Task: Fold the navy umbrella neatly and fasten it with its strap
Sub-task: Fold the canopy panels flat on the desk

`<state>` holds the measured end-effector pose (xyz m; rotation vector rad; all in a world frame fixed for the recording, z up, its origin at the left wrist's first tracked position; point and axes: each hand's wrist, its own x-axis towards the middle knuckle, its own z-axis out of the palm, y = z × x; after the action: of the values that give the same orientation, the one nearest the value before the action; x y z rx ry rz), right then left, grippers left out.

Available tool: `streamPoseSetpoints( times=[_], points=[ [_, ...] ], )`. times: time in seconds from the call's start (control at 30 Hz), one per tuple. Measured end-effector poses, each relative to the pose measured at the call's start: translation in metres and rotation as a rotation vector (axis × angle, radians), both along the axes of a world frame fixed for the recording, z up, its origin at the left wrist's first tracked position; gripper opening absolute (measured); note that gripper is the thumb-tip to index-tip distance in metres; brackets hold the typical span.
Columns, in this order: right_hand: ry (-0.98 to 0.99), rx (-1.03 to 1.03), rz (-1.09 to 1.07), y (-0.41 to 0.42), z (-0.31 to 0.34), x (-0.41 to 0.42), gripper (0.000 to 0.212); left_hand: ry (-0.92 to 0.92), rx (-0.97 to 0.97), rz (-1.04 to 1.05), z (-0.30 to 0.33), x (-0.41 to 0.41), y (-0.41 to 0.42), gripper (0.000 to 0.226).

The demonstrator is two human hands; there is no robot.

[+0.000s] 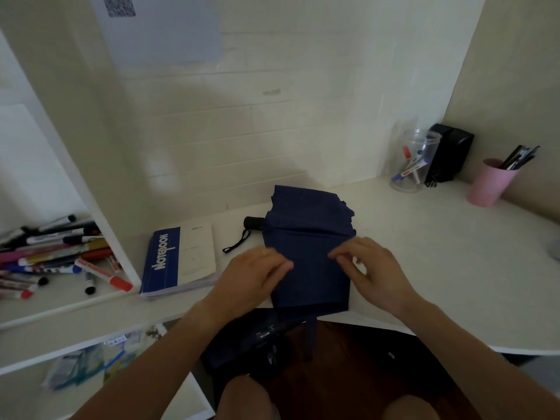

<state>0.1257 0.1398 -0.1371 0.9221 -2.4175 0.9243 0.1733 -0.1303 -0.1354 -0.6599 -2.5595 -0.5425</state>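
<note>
The navy umbrella lies collapsed on the white desk, its fabric spread flat in loose panels toward the front edge. Its black handle points left, with a black wrist loop trailing on the desk. My left hand pinches the fabric at the left edge of the near panel. My right hand pinches the fabric at the right edge, fingers blurred. More navy fabric hangs below the desk edge over my lap. I cannot make out the fastening strap.
A blue and white notebook lies left of the umbrella. Several markers fill the left shelf. At the back right stand a clear jar of pens, a black holder and a pink cup.
</note>
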Motion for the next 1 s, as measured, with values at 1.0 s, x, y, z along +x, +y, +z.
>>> streamPoseSetpoints(
  times=[1.0],
  points=[
    [-0.768, -0.165, -0.512, -0.027, 0.065, -0.149, 0.036, -0.582, 0.655, 0.569, 0.057, -0.16, 0.006, 0.037]
  ],
)
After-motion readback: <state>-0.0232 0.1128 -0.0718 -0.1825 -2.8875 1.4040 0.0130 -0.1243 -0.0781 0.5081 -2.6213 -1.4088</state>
